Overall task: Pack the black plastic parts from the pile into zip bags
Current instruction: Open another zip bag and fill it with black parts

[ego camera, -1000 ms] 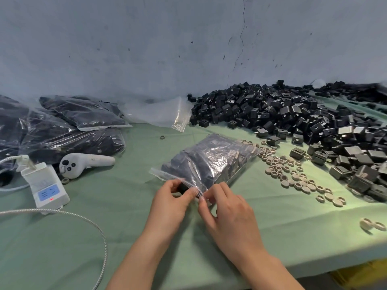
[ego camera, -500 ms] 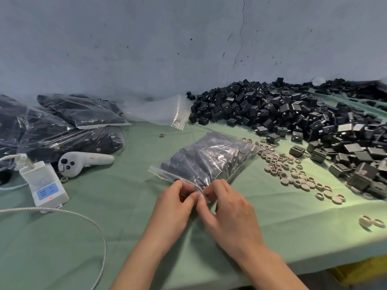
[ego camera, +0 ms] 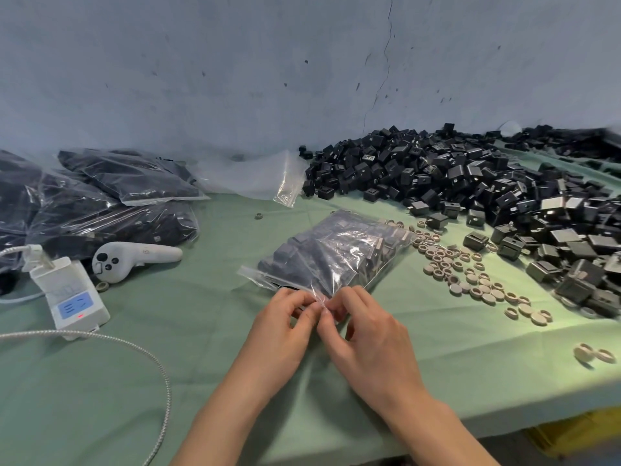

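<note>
the clear zip bag filled with black plastic parts (ego camera: 336, 253) lay flat on the green cloth-covered table (ego camera: 201, 381), straight ahead of the hands and touching them at its near edge. its long axis ran from that near mouth away and to the right, with its far corner pointing at the big pile of loose black plastic parts (ego camera: 470, 183) beyond the bag. the left hand (ego camera: 282, 326) and right hand (ego camera: 368, 334) were close together, fingertips meeting, both pinching the bag's mouth strip at its right end. the rest of the strip ran leftward from the pinch, on the left hand's side, so a closing run along it would probably go that way. whether the strip was already pressed closed could not be told.
</note>
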### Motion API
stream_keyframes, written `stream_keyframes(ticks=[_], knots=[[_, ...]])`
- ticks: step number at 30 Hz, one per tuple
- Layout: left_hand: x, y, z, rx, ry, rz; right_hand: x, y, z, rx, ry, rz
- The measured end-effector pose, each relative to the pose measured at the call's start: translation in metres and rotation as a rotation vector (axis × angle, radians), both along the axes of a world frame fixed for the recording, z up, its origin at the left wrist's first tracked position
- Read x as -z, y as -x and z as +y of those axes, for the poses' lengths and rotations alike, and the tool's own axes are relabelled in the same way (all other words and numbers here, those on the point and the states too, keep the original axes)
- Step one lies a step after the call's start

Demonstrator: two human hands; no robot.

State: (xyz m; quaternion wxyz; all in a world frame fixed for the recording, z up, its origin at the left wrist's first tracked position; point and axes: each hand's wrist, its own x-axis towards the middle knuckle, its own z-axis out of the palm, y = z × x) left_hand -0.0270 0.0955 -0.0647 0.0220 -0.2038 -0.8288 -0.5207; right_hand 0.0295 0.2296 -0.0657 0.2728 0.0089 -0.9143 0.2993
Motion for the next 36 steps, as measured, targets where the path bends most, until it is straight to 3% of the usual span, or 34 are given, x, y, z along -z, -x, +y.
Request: stream_keyframes(ticks=[9, 16, 21, 27, 36], knots=[[-0.005, 0.003, -0.014, 0.035, 0.028, -0.026, 0.001, 0.001, 0.003, -0.008, -0.012, 0.013], [0.000, 0.002, -0.010, 0.087, 0.134, 0.058, 0.002, 0.001, -0.001, 0.002, -0.003, 0.033], [0.002, 0.002, -0.005, 0.022, 0.104, 0.104, 0.002, 0.002, 0.000, -0.003, -0.009, 0.041], [0.001, 0.004, 0.009, -0.136, -0.166, -0.091, 0.000, 0.003, 0.001, -0.028, -0.006, 0.052], [0.003, 0.024, 0.009, -0.067, -0.093, -0.184, -0.001, 0.005, 0.006, -0.140, 0.080, 0.055]])
